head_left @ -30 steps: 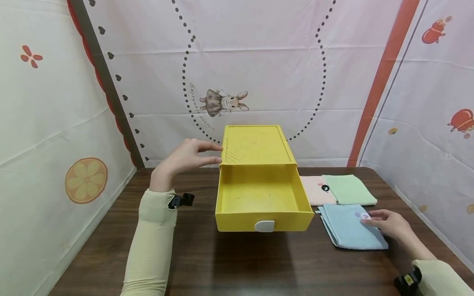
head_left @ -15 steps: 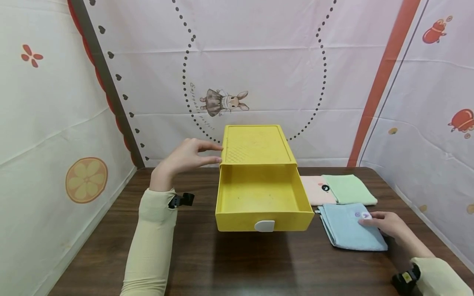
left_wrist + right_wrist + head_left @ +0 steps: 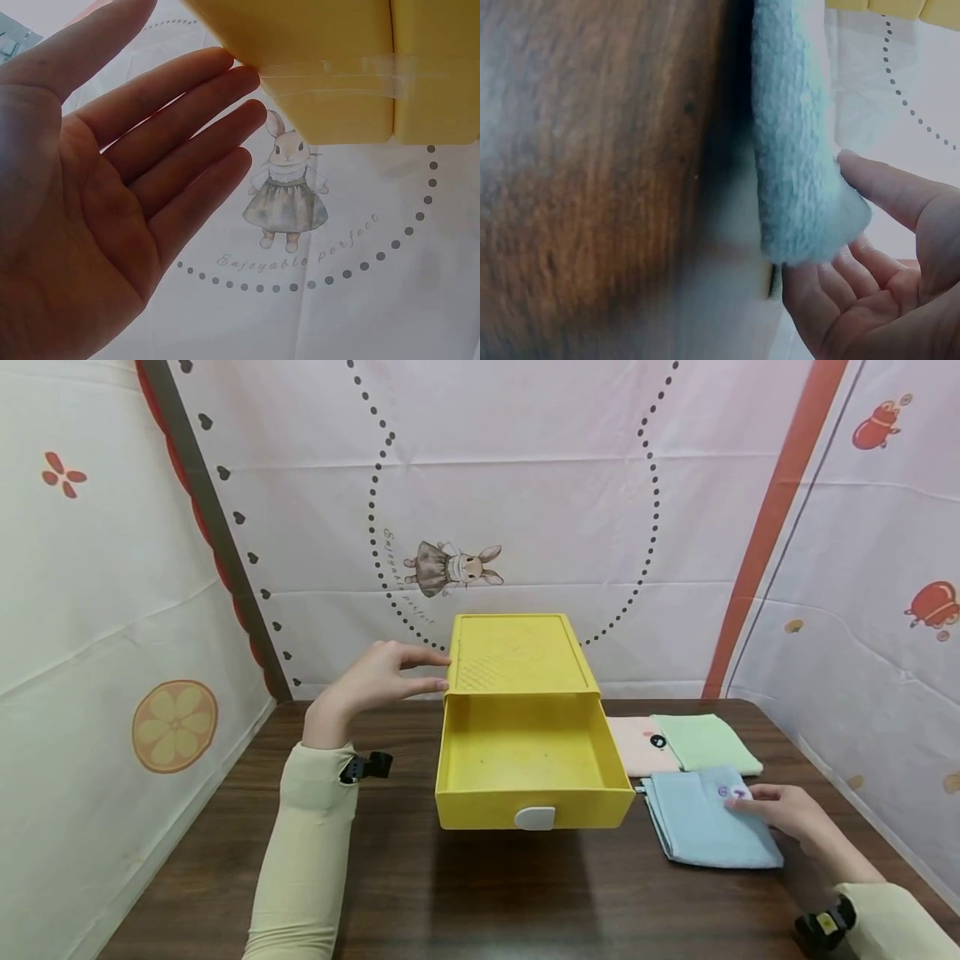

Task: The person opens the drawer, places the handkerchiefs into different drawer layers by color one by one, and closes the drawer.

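Observation:
A yellow drawer box (image 3: 525, 652) stands mid-table with its drawer (image 3: 536, 810) pulled out and nothing inside. The fingertips of my left hand (image 3: 378, 675) touch the box's upper left side, fingers nearly straight, as the left wrist view (image 3: 112, 195) also shows the palm facing it. To the right lies a folded light blue towel (image 3: 708, 827) with a small purple print. My right hand (image 3: 787, 814) pinches its right edge, thumb on top and fingers underneath. In the right wrist view the towel's thick edge (image 3: 799, 135) sits between thumb and fingers (image 3: 847, 274).
Behind the blue towel lie a folded pink towel (image 3: 637, 735) with a printed eye and a folded green towel (image 3: 708, 745). The dark wooden table (image 3: 390, 877) ends at a printed white cloth backdrop (image 3: 517, 502). Cloth walls also stand at both sides.
The blue towel has a slight new crease near its far right part as my right hand grips it and shifts a little. My left hand and the box have not moved.

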`<state>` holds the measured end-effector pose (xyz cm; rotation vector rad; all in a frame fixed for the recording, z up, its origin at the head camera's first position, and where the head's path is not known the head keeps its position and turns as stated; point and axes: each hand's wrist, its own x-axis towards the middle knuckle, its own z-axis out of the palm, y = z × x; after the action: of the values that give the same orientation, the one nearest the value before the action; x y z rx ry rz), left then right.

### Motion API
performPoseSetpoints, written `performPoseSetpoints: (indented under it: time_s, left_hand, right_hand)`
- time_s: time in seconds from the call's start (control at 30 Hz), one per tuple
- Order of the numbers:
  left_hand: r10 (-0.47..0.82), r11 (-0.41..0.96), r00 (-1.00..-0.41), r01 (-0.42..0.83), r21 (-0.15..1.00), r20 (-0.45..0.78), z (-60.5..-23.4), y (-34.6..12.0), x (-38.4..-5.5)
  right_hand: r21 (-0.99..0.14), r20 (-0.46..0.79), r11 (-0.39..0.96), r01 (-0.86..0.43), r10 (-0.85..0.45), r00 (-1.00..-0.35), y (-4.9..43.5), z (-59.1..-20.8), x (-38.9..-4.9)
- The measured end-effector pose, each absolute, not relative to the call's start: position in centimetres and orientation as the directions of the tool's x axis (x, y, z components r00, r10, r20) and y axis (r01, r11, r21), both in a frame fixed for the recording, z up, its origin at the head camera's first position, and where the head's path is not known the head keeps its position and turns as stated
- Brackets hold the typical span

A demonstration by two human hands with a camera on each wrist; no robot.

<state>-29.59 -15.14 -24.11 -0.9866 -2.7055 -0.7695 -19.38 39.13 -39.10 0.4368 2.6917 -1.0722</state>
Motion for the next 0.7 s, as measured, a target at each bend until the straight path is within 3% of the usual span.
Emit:
performPoseSetpoints:
  time_s: [0.7]
  left_hand:
    - [0.55,0.652,-0.776,0.63,0.422,0.309,-24.2,-15.2,-29.7]
  right_hand:
    - [-0.641,-0.244,0.701,0.314,0.202,-0.949,38.0,-37.4,-18.0]
